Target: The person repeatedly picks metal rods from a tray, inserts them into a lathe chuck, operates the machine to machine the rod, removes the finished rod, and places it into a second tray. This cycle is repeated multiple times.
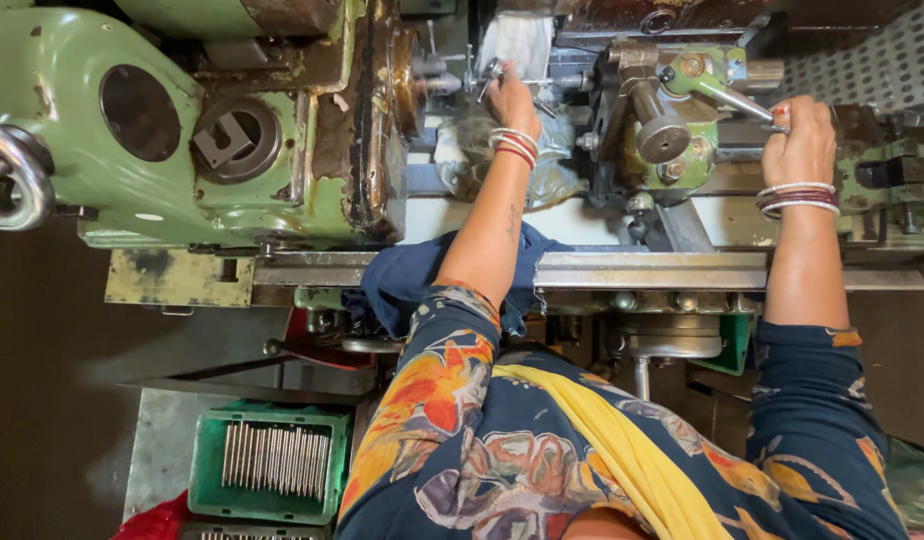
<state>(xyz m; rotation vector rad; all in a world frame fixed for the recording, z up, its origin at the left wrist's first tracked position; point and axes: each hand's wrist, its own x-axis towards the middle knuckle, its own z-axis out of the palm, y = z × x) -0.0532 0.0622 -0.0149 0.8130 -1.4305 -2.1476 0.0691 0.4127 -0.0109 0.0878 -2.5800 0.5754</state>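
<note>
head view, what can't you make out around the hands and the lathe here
- Left hand: its fingers curl over a thin metal rod, so the grip and the rod's length are hidden.
- Right hand: closed on a lever; the lever's end is covered by the fingers.
- Lathe: its top and left are cut off by the frame edge.
- Green crate of rods: too small to count them; the crate below is cut off.

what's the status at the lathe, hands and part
Left hand at the chuck end, fingers on a thin metal rod. Right hand gripping the lever on the tool post. Blue cloth draped under the left forearm.
</note>
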